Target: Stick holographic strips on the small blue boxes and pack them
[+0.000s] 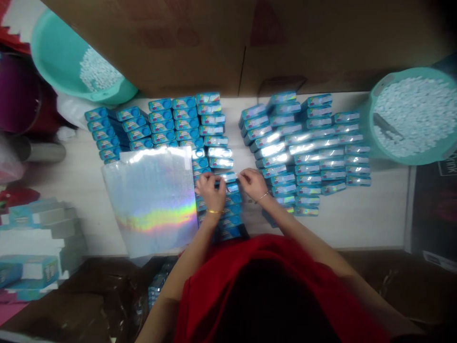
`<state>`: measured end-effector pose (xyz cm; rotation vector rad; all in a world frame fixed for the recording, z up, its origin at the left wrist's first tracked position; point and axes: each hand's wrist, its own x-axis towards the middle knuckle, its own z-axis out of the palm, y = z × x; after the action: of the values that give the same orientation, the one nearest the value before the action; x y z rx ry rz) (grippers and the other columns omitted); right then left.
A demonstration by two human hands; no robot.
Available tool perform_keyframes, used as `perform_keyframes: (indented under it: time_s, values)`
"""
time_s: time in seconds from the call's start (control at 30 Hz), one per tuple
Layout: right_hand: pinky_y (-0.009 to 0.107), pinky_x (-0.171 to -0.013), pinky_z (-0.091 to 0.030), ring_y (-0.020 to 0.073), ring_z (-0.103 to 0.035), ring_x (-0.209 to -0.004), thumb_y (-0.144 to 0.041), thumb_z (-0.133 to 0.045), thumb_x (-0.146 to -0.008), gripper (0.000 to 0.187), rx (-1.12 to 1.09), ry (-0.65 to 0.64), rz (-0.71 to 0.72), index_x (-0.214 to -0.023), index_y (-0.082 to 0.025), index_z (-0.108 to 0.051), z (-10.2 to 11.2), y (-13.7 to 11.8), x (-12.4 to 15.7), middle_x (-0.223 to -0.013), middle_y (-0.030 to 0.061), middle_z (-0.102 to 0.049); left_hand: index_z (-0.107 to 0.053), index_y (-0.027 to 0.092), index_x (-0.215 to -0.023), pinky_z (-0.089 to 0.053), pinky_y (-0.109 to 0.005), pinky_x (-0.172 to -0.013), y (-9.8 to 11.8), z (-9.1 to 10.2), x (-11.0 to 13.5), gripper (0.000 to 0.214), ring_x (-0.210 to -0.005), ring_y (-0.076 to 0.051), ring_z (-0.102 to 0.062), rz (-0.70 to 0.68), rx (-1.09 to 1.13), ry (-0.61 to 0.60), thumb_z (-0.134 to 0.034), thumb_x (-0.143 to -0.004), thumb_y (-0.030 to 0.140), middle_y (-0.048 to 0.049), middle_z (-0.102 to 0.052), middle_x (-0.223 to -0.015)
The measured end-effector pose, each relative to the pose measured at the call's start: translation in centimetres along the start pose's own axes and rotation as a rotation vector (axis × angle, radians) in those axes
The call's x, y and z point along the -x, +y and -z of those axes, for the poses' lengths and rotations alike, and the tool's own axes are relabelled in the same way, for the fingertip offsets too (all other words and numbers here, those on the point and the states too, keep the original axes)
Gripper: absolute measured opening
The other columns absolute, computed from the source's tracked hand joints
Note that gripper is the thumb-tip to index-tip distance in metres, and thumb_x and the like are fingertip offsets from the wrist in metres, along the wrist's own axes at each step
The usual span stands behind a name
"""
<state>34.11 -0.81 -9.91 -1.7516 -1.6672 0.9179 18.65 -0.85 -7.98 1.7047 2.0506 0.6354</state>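
Small blue boxes stand in rows on a pale table, several with shiny silvery stickers on their upward ends. Between my hands is one such blue box (232, 188), in the column in front of me. Over the box just beyond it lies a shiny sticker (228, 176). My left hand (211, 191) has its fingers closed at the sticker's left end. At the right end, my right hand (253, 184) pinches with thumb and forefinger; the fingertips are small and blurred. Left of my left hand, large rainbow-sheen sticker sheets (153, 200) rest over part of the box rows.
A second group of blue boxes (307, 157) stands to the right. Green tubs of small white pieces are at the far right (378, 147) and upper left (53, 71); a metal scoop lies in the right one. A large cardboard box (214, 52) borders the table's far side.
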Motion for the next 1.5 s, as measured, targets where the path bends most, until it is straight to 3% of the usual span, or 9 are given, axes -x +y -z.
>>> perform_keyframes:
  time_s: [0.2, 0.3, 0.53, 0.67, 0.8, 0.93, 1.1, 1.3, 1.5]
  values:
    - [0.027, -0.064, -0.042, 0.0154, -0.051, -0.065, -0.036, -0.053, -0.085, 0.029, -0.223, 0.068, -0.186, -0.105, -0.018, -0.063, -1.5, 0.8, 1.2, -0.073, 0.0001, -0.055, -0.060, 0.018, -0.096, -0.035, -0.044, -0.083, 0.1, 1.0, -0.4, 0.027, -0.097, -0.030, -0.050, 0.010, -0.083, 0.007, -0.063, -0.079, 0.039, -0.0118, -0.056, -0.101]
    - [0.030, -0.070, -0.045, 0.0171, -0.052, -0.073, -0.028, -0.042, -0.090, 0.036, -0.230, 0.095, -0.106, -0.117, -0.016, -0.062, -1.3, -0.1, 2.3, -0.081, 0.0035, -0.054, -0.061, 0.023, -0.110, -0.035, -0.046, -0.083, -0.5, 2.0, 0.0, 0.026, -0.102, -0.032, -0.049, -0.119, -0.162, -0.070, -0.053, -0.086, 0.028, -0.0140, -0.057, -0.114]
    - [0.034, -0.077, -0.044, 0.0216, -0.051, -0.082, -0.010, -0.036, -0.085, 0.049, 0.014, -0.087, 0.055, -0.127, -0.021, -0.059, -0.7, -0.3, 2.7, -0.082, 0.0060, -0.056, -0.062, 0.028, -0.114, -0.034, -0.051, -0.084, -1.6, 2.6, 0.7, 0.036, -0.109, -0.034, -0.048, -0.397, -0.269, -0.275, -0.047, -0.085, 0.014, -0.0118, -0.054, -0.133]
    - [0.039, -0.078, -0.043, 0.0257, -0.050, -0.085, -0.012, -0.036, -0.085, 0.047, 0.156, -0.053, 0.047, -0.126, -0.015, -0.060, 0.2, -1.0, 0.8, -0.089, 0.0113, -0.059, -0.062, 0.024, -0.111, -0.040, -0.042, -0.084, -2.5, 4.3, -3.7, 0.031, -0.103, -0.026, -0.053, -0.526, -0.089, -0.281, -0.044, -0.088, 0.016, -0.0111, -0.061, -0.117]
    - [0.044, -0.084, -0.040, 0.0295, -0.047, -0.096, -0.026, -0.037, -0.093, 0.046, 0.183, 0.106, 0.120, -0.136, -0.016, -0.050, 0.0, -5.4, -3.0, -0.108, 0.0155, -0.055, -0.056, 0.019, -0.119, -0.040, -0.041, -0.087, -4.5, 6.8, -10.9, 0.032, -0.103, -0.026, -0.053, -0.484, -0.113, -0.134, -0.041, -0.092, 0.024, -0.0130, -0.061, -0.111]
    - [0.041, -0.086, -0.037, 0.0292, -0.045, -0.102, -0.033, -0.037, -0.096, 0.041, 0.172, 0.033, 0.220, -0.131, -0.020, -0.053, -3.1, -10.2, -7.9, -0.114, 0.0138, -0.052, -0.062, 0.021, -0.104, -0.033, -0.049, -0.090, -6.8, 7.7, -15.4, 0.022, -0.105, -0.033, -0.049, -0.431, -0.381, -0.143, -0.050, -0.088, 0.029, -0.0120, -0.062, -0.108]
    - [0.039, -0.081, -0.034, 0.0288, -0.042, -0.098, -0.036, -0.041, -0.096, 0.031, 0.295, -0.131, 0.248, -0.112, -0.020, -0.062, -7.4, -11.4, -11.8, -0.107, 0.0127, -0.055, -0.057, 0.020, -0.082, -0.034, -0.042, -0.084, -9.0, 7.5, -16.1, 0.017, -0.087, -0.025, -0.053, -0.441, -0.322, -0.234, -0.044, -0.090, 0.027, -0.0074, -0.061, -0.083]
    - [0.038, -0.080, -0.030, 0.0273, -0.041, -0.097, -0.030, -0.042, -0.095, 0.023, 0.362, -0.177, 0.317, -0.094, -0.019, -0.063, -8.8, -10.6, -11.9, -0.102, 0.0113, -0.055, -0.058, 0.021, -0.100, -0.031, -0.042, -0.089, -11.0, 8.3, -15.4, 0.024, -0.103, -0.026, -0.050, -0.555, -0.243, -0.269, -0.050, -0.088, 0.041, -0.0100, -0.060, -0.107]
    - [0.039, -0.081, -0.028, 0.0265, -0.040, -0.097, -0.035, -0.039, -0.097, 0.029, 0.338, -0.175, 0.361, -0.093, -0.019, -0.063, -8.5, -10.3, -11.4, -0.105, 0.0100, -0.055, -0.056, 0.021, -0.087, -0.031, -0.040, -0.087, -11.4, 8.0, -15.1, 0.021, -0.097, -0.024, -0.050, -0.550, -0.182, -0.274, -0.045, -0.092, 0.039, -0.0082, -0.061, -0.101]
